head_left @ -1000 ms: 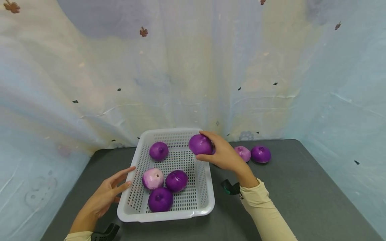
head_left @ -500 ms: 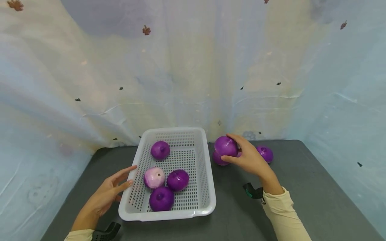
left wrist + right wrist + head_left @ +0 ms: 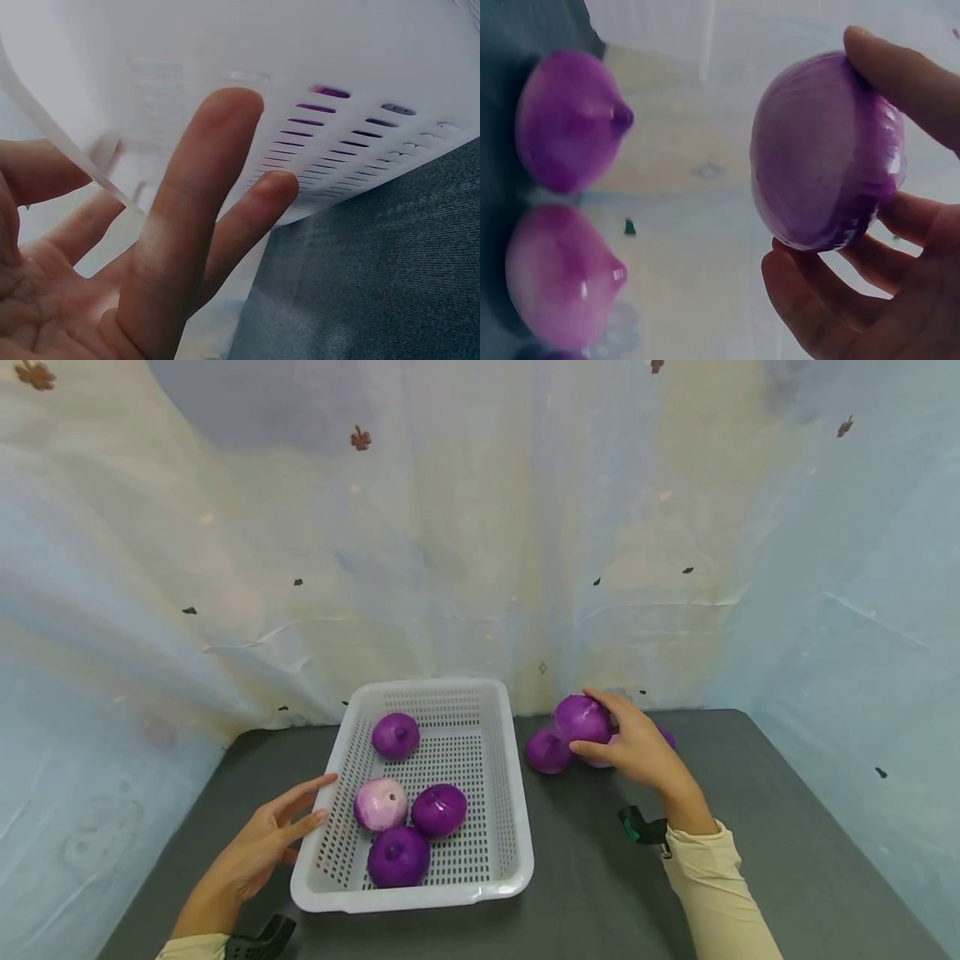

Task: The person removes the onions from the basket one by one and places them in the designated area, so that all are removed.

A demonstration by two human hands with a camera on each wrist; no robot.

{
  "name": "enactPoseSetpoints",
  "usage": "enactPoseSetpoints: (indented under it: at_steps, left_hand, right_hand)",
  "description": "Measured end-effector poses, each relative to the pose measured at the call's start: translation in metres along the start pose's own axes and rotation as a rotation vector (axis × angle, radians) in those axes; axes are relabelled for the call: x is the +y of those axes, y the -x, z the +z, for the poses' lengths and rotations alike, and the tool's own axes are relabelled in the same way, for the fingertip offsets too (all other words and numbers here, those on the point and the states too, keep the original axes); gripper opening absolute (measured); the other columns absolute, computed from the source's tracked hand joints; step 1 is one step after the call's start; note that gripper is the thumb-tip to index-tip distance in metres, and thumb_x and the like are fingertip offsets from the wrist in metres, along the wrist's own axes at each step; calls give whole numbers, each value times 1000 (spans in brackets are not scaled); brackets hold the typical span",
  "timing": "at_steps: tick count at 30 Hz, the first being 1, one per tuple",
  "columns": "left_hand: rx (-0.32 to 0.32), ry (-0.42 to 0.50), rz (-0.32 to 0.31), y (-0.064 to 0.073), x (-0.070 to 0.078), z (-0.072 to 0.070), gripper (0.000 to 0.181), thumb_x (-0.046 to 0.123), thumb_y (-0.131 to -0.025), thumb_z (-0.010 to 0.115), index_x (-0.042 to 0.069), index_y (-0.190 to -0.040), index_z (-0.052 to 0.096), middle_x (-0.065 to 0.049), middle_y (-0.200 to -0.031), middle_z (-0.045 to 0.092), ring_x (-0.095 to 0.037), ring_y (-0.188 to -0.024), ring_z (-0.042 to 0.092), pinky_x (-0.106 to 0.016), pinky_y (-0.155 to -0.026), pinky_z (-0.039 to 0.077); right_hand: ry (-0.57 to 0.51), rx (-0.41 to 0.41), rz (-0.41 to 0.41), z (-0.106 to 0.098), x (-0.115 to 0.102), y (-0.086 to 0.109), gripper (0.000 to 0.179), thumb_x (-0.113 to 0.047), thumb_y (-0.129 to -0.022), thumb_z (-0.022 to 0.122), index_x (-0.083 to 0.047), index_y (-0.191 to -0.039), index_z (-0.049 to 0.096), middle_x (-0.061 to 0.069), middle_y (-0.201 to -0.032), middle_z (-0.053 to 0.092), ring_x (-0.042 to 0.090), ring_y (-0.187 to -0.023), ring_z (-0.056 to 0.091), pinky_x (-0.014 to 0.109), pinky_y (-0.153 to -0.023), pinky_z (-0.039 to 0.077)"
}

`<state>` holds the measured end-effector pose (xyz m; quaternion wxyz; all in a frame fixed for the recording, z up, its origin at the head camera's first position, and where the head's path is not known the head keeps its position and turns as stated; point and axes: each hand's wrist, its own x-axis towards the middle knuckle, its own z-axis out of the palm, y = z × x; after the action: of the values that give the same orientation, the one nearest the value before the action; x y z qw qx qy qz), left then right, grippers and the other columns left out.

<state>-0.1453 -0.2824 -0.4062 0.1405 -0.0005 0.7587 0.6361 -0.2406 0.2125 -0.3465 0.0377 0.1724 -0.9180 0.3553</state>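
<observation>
A glossy purple onion (image 3: 582, 718) is gripped between the thumb and fingers of my right hand (image 3: 637, 747), raised above the table right of the basket. Close below it sits another purple onion (image 3: 547, 750). In the right wrist view, two onions stand at the left, one dark purple (image 3: 566, 124) and one pinker (image 3: 559, 277), apart from the held onion (image 3: 810, 157). My left hand (image 3: 258, 839) rests with extended fingers at the left rim of the white basket (image 3: 412, 897). The left wrist view has its fingers (image 3: 191, 195) along the slotted basket wall (image 3: 187, 37).
Several onions lie in the basket: one at the back (image 3: 395, 737), a pale one (image 3: 380, 804) and darker ones (image 3: 438, 811) nearer the front. Behind my right hand, another purple onion (image 3: 667, 737) is partly hidden. The grey table (image 3: 750, 843) ends at a patterned curtain (image 3: 480, 527).
My right hand has carried the onion from above the basket's right side to the right, over the onions on the table. The left hand and basket have stayed put.
</observation>
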Motion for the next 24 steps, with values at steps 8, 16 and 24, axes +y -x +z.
enactPoseSetpoints:
  at_steps: [8,16,24]
  left_hand:
    - [-4,-3,10,0,-1,0,62,25,-103,56,18,-158,28,-24,-162,22,-32,-113,64,-54,-74,60]
    - [-2,6,-7,0,-5,0,63,26,-103,57,19,-158,28,-22,-163,21,-32,-114,64,-53,-74,60]
    - [0,6,5,0,-4,0,62,25,-102,57,19,-157,29,-23,-162,24,-33,-114,63,-54,-75,59]
  right_hand:
    - [30,35,43,-22,13,6,86,-39,-85,79,-12,-154,35,23,-150,41,44,-122,54,60,-96,50]
    - [81,30,60,-38,30,15,87,-43,-86,77,-11,-154,34,26,-151,38,47,-123,53,63,-95,48]
    - [119,11,154,-55,55,22,93,-45,-87,75,-8,-157,26,33,-150,36,53,-123,48,65,-91,49]
